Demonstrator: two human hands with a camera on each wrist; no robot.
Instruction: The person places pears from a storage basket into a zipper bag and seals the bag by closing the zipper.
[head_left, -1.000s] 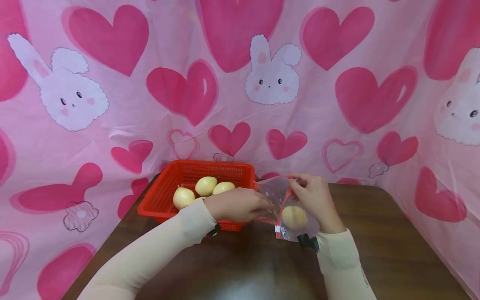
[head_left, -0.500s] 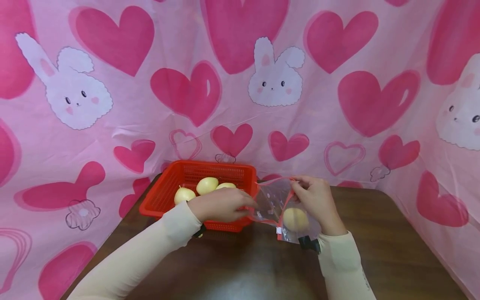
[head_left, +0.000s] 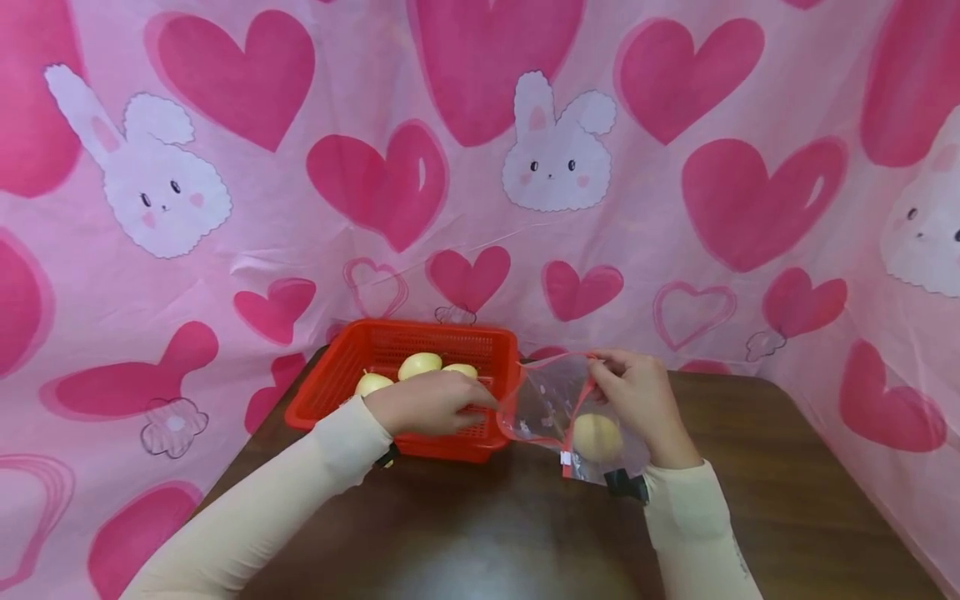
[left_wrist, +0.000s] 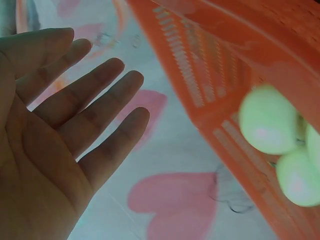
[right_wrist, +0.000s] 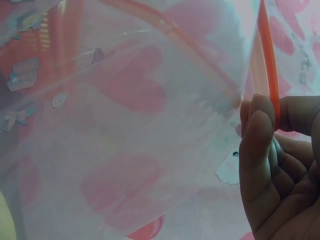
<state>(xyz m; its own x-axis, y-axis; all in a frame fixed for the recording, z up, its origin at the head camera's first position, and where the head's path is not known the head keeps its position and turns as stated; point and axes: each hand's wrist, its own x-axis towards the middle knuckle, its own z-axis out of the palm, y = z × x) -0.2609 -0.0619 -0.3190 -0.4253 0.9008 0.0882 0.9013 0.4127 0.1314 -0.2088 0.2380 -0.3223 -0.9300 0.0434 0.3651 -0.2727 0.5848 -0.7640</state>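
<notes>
My right hand (head_left: 636, 402) pinches the red-edged rim of a clear zip bag (head_left: 542, 398) between thumb and fingers. The bag's mouth gapes toward the left, and a white slider sits at its lower corner. Inside it lies one round yellow pear (head_left: 597, 438). My left hand (head_left: 429, 403) is over the near right part of the red basket (head_left: 309, 392), its fingers loosely extended in the left wrist view with nothing in them. Several yellow pears (head_left: 420, 365) lie in the basket, partly hidden by that hand in the head view.
Both stand on a dark brown wooden table (head_left: 480, 533). A pink cloth (head_left: 465, 217) with hearts and rabbits hangs behind and to the sides. The bag's left edge overlaps the basket's right side in the head view.
My left hand has drawn back leftward out of the bag's mouth to over the basket. The right hand keeps its pinch on the bag, and the pear inside stays put.
</notes>
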